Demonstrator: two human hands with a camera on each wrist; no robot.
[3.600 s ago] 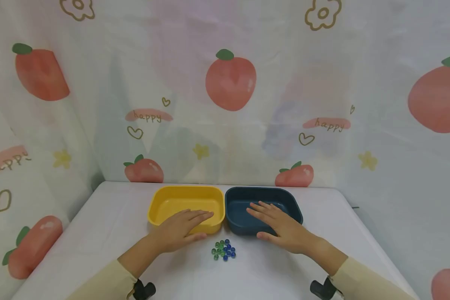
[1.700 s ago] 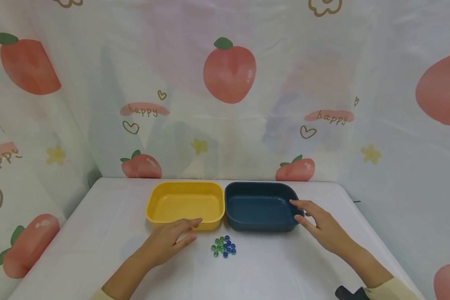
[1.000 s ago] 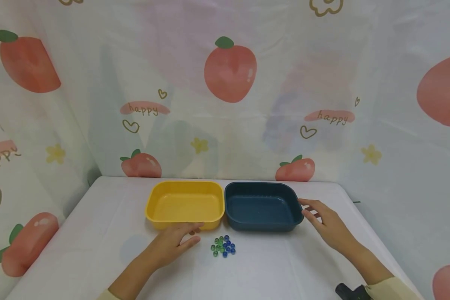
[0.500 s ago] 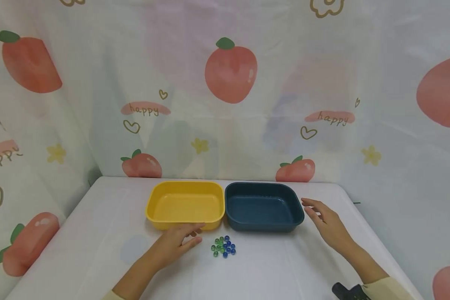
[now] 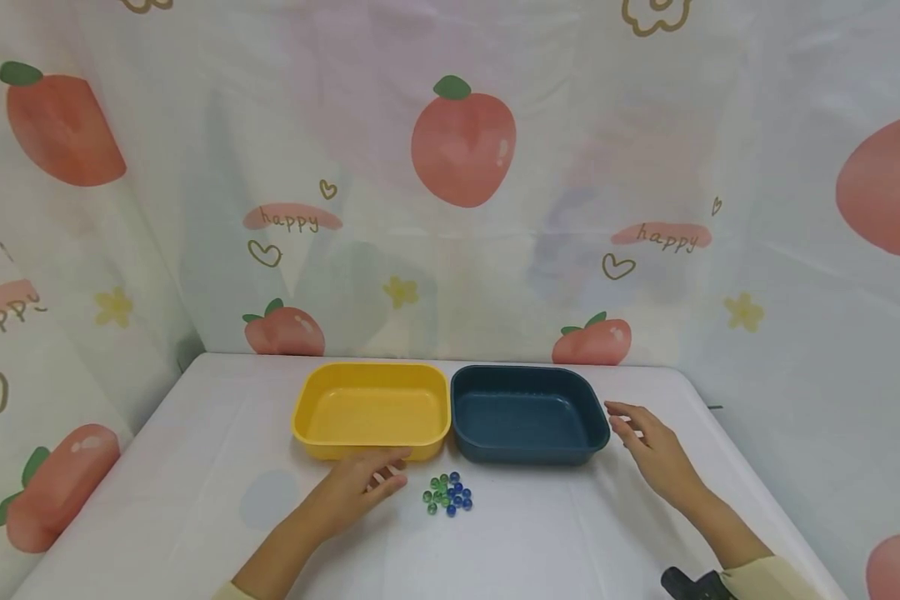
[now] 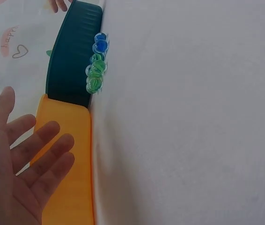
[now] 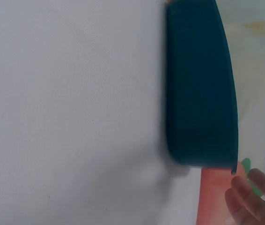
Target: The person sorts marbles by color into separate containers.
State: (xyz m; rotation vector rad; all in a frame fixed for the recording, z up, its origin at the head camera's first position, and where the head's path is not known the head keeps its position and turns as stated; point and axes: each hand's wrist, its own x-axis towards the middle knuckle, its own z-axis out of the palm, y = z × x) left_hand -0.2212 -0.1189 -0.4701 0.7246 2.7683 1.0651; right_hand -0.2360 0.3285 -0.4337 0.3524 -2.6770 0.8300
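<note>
A cluster of green glass marbles (image 5: pixel 433 495) and blue glass marbles (image 5: pixel 461 493) lies on the white table, in front of two tubs. My left hand (image 5: pixel 354 492) hovers left of the marbles, its fingers loosely spread and overlapping the front rim of the yellow tub (image 5: pixel 371 408); it holds nothing. Just off the right end of the dark blue tub (image 5: pixel 528 417) is my right hand (image 5: pixel 656 450), fingers relaxed and holding nothing. The left wrist view shows the left palm beside the yellow tub (image 6: pixel 71 187), and the right wrist view shows right-hand fingers (image 7: pixel 249 201) near the dark tub's end (image 7: pixel 202 93).
The two tubs stand side by side near the back of the table (image 5: pixel 525 550), with nothing inside. Behind them hangs a cloth (image 5: pixel 465 283) printed with peaches. A black wrist device (image 5: pixel 693 583) sits at the right sleeve.
My right hand moves from over the dark tub to its right end, touches there, then draws slightly away. The left hand shifts back off the yellow tub, then slightly right. The marbles stay put.
</note>
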